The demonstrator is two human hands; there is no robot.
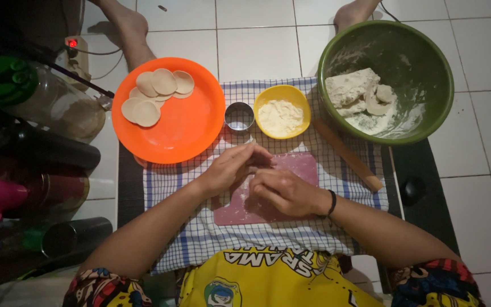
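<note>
My left hand [231, 167] and my right hand [282, 192] meet over a pink cutting board [299, 165] on a blue-checked cloth [200, 227]. The fingertips of both hands pinch together at something small and pale between them; the fingers hide it, so I cannot tell what it is. A black band circles my right wrist. Just beyond the hands stand a round metal cutter [239, 116] and a yellow bowl of flour [282, 111].
An orange plate [183, 128] with several round dough discs [154, 94] lies at the left. A green bowl [421, 62] holding dough lumps sits at the right, a wooden rolling pin [348, 154] beside it. Bottles and jars crowd the left edge. White floor tiles surround the cloth.
</note>
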